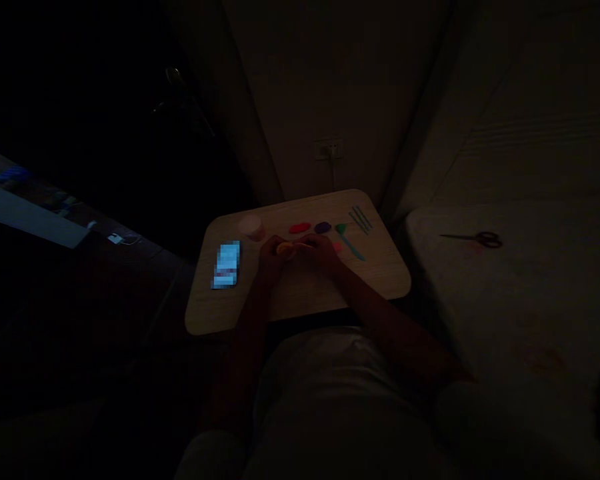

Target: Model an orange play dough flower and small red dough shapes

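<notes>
1. The pale patterned surface (500, 307) lies right of the desk, separated by a dark gap, with dark-handled metal scissors (486, 239) on it.
2. The pale wooden rounded-corner desk (305, 293) has open room at its near edge and front corners; its far side is busier.
3. The left hand (271, 257) has its fingers curled around the yellow-orange rounded piece; the right hand (320, 252) is bent close beside it, its grip too dark to tell.
4. The glowing rectangular screen (227, 265) lies near the left edge; an outward elbow swing could push it off.
5. The pale pinkish round tub (251, 227) stands just beyond the left hand, so a careless knuckle might tip it.
6. The turquoise slim tool (353, 247) and pink lump (337, 247) sit beside the right hand, where a sideways sweep could drag them.
7. The yellow-orange rounded piece (285, 249) is between the hands, above the desk's middle; dim light could cause a fumble.
</notes>
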A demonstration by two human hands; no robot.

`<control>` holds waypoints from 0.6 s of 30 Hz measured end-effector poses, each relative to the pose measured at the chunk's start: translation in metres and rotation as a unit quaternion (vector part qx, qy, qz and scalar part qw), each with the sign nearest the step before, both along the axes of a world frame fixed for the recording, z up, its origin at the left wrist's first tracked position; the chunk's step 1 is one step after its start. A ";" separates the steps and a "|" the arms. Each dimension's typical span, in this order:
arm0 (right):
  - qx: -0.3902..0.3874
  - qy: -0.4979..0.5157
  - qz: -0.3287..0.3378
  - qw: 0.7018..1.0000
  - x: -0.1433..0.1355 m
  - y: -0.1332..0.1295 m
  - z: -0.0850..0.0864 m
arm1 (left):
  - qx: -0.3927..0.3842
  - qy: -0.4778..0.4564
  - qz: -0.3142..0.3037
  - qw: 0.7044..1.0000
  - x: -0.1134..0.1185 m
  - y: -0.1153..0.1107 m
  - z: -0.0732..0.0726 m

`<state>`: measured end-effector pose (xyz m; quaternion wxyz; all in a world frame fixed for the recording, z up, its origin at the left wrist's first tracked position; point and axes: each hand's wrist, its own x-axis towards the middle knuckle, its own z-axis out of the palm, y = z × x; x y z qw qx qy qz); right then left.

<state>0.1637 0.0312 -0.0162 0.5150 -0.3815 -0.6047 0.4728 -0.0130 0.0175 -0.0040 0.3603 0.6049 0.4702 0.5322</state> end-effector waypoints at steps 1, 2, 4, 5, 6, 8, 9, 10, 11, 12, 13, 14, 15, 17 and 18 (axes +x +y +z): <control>0.005 -0.008 0.001 1.000 0.000 0.000 -0.001 | 0.005 0.004 0.006 1.000 -0.001 0.001 -0.001; 0.010 -0.018 0.001 1.000 0.000 0.001 -0.001 | 0.010 0.006 0.014 1.000 -0.003 0.002 -0.003; 0.020 -0.037 0.004 0.999 -0.001 0.001 -0.003 | 0.013 0.007 0.031 0.999 -0.005 0.004 -0.005; 0.023 -0.045 0.004 0.999 -0.002 0.001 -0.004 | 0.010 0.004 0.040 0.999 -0.005 0.004 -0.006; 0.025 -0.052 0.004 0.998 -0.002 0.000 -0.004 | 0.003 -0.002 0.046 0.999 -0.005 0.004 -0.007; 0.025 -0.055 -0.004 0.998 -0.003 0.000 -0.005 | -0.017 -0.016 0.050 0.998 -0.004 0.004 -0.007; 0.024 -0.051 -0.010 0.998 -0.003 0.000 -0.006 | -0.024 -0.022 0.050 0.998 -0.003 0.004 -0.006; 0.023 -0.045 -0.014 0.999 -0.004 -0.001 -0.006 | -0.027 -0.025 0.048 0.998 -0.003 0.003 -0.005; 0.023 -0.038 -0.015 0.999 -0.004 -0.001 -0.007 | -0.026 -0.023 0.043 0.998 -0.002 0.002 -0.004; 0.024 -0.028 -0.016 0.999 -0.004 -0.001 -0.006 | -0.022 -0.017 0.037 0.999 -0.001 0.001 -0.002; 0.024 -0.020 -0.015 0.999 -0.004 -0.001 -0.006 | -0.016 -0.007 0.030 0.999 0.000 0.000 -0.001; 0.024 -0.015 -0.013 1.000 -0.003 -0.001 -0.006 | -0.011 0.004 0.022 1.000 0.001 -0.001 0.002; 0.022 -0.011 -0.012 1.000 -0.003 -0.001 -0.005 | -0.009 0.011 0.016 1.000 0.002 -0.002 0.004; 0.014 -0.008 -0.015 1.000 -0.002 -0.001 -0.003 | -0.016 0.016 0.007 1.000 0.004 -0.004 0.008; 0.009 -0.005 -0.014 1.000 -0.001 -0.001 -0.002 | -0.022 0.013 0.006 1.000 0.005 -0.005 0.009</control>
